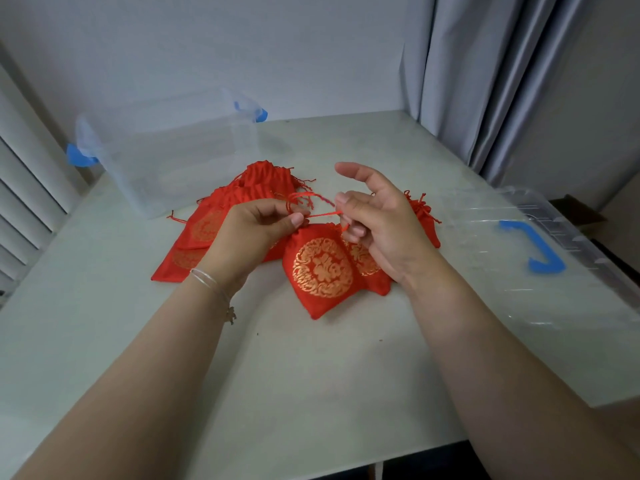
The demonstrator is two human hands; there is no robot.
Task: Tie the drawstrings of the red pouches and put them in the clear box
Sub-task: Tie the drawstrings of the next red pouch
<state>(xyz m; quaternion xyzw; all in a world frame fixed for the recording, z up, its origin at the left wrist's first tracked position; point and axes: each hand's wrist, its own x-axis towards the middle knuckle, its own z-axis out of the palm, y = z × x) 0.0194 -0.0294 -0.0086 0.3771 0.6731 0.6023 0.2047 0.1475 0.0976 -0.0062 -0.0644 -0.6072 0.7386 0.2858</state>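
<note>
A red pouch [320, 270] with a gold round emblem hangs just above the table between my hands. My left hand [254, 230] pinches one end of its red drawstring [323, 215]. My right hand [375, 220] holds the other end with the lower fingers, index finger and thumb raised. The string is stretched taut between them. A pile of several more red pouches [221, 220] lies behind my left hand, and others [424, 216] show behind my right hand. The clear box [180, 157] stands at the back left, with blue clips.
A clear lid [540, 282] with a blue handle lies on the right part of the pale table [294, 375]. A grey curtain [485, 71] hangs at the back right. White slats run along the left edge.
</note>
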